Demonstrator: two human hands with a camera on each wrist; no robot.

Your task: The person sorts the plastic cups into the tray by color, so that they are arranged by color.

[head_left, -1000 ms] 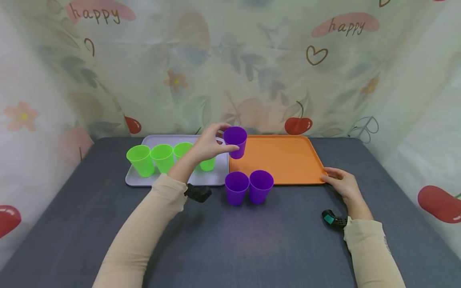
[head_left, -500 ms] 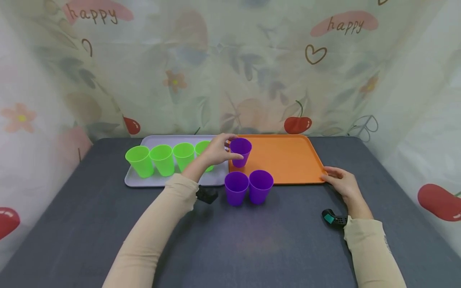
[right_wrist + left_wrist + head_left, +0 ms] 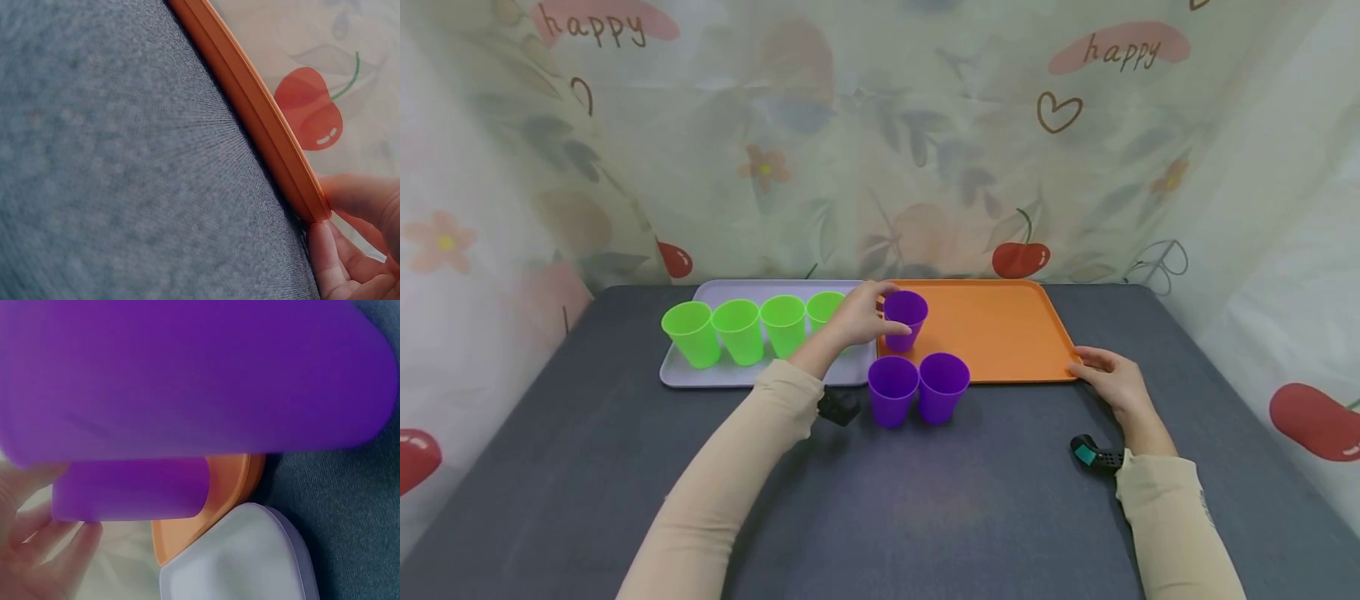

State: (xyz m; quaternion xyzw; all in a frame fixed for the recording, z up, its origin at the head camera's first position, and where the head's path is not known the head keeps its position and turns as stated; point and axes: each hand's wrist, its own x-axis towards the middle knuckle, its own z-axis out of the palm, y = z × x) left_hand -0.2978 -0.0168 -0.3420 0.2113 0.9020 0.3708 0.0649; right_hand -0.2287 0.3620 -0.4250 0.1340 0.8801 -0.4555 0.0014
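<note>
My left hand [image 3: 859, 318] holds a purple cup [image 3: 907, 320] upright between thumb and fingers, over the left end of the orange tray [image 3: 992, 333]. In the left wrist view that held cup [image 3: 134, 490] shows beyond a nearer purple cup [image 3: 206, 381] that fills the top. Two purple cups, a left one [image 3: 892, 392] and a right one [image 3: 943, 388], stand side by side on the table before the orange tray. At that tray's front right corner my right hand [image 3: 1112, 383] pinches the rim, thumb and fingers [image 3: 359, 197] on either side of it.
A pale lavender tray [image 3: 760, 377] lies against the orange tray's left side. Several green cups [image 3: 739, 333] stand in a row on it, the rightmost partly behind my left hand. A printed curtain [image 3: 850, 150] hangs along the table's back edge.
My left hand has carried the purple cup right and down, from above the seam between the trays to low over the orange tray. My right hand keeps its place on the rim.
</note>
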